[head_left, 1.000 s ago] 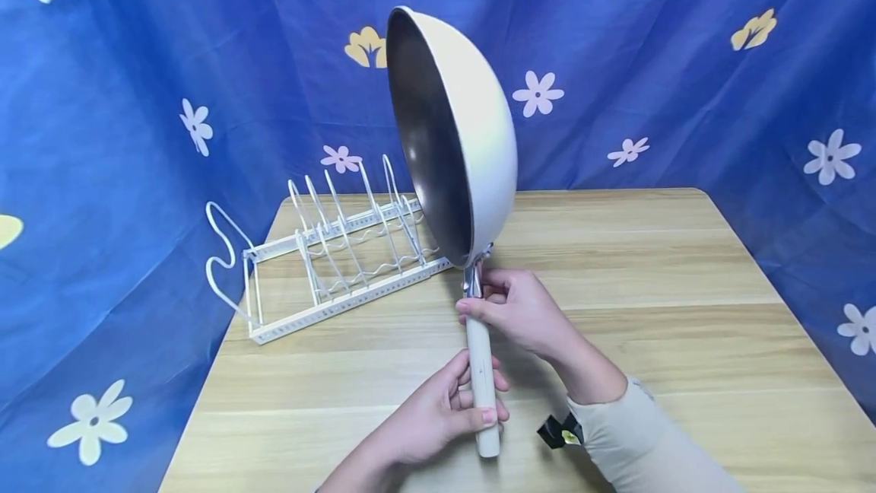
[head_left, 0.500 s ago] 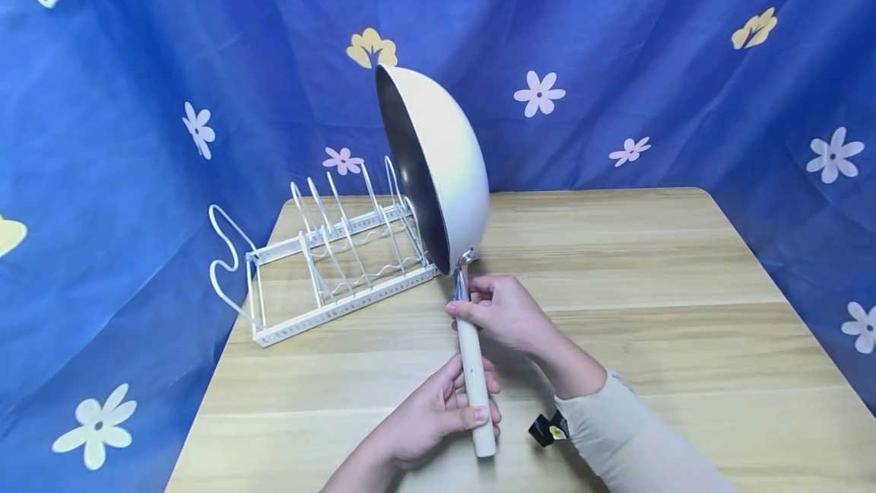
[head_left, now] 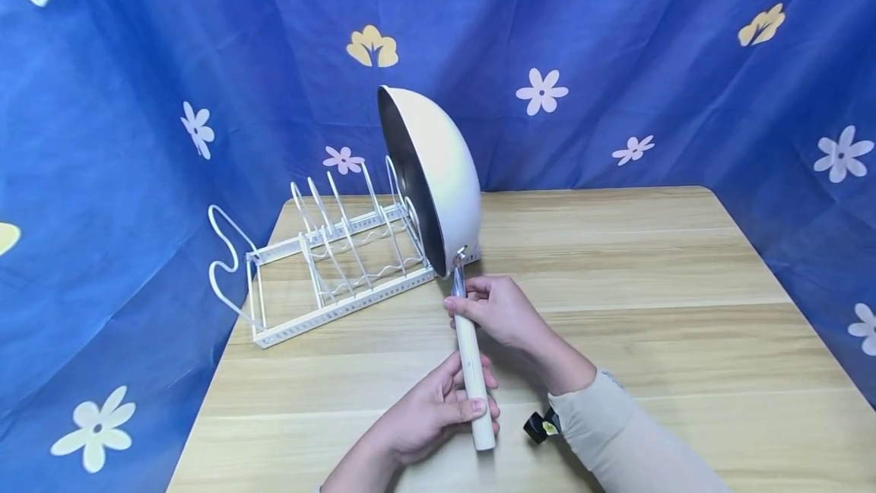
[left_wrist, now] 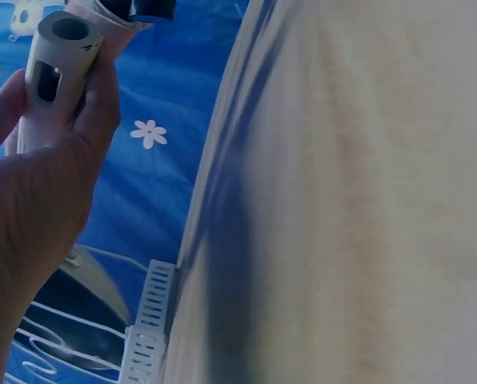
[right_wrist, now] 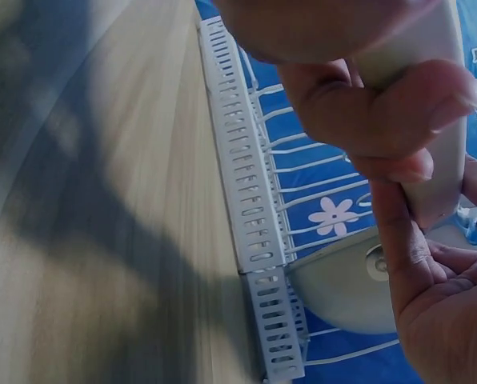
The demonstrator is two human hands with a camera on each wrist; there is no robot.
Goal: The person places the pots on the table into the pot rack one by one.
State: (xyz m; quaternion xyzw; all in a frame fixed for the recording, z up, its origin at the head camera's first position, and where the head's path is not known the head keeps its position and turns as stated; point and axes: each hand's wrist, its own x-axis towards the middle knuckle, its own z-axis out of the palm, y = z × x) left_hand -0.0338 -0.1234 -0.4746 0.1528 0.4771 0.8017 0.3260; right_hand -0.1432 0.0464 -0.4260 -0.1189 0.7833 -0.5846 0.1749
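Note:
A wok (head_left: 445, 166), white outside and dark inside, stands tipped up on edge at the right end of a white wire rack (head_left: 356, 297). Its dark hollow faces left, and its lower edge overlaps the rack's front rail. The pale handle (head_left: 469, 360) slopes down toward the near side. My left hand (head_left: 431, 413) grips the handle close to its end, thumb on top; the left wrist view shows the hollow handle end (left_wrist: 62, 68) with a slot. My right hand (head_left: 503, 314) pinches the handle higher up, just below the metal joint (head_left: 458, 276).
Several upright wire dividers (head_left: 349, 246) rise from the rack, and a curved wire end (head_left: 229, 265) stands at its left. Blue flowered cloth (head_left: 588, 59) hangs behind the wooden table (head_left: 650, 303). A small black device (head_left: 537, 427) sits by my right cuff.
The wok has come down and to the left, to the rack's right end. Both hands have kept their hold on the handle, the right one shifting slightly left.

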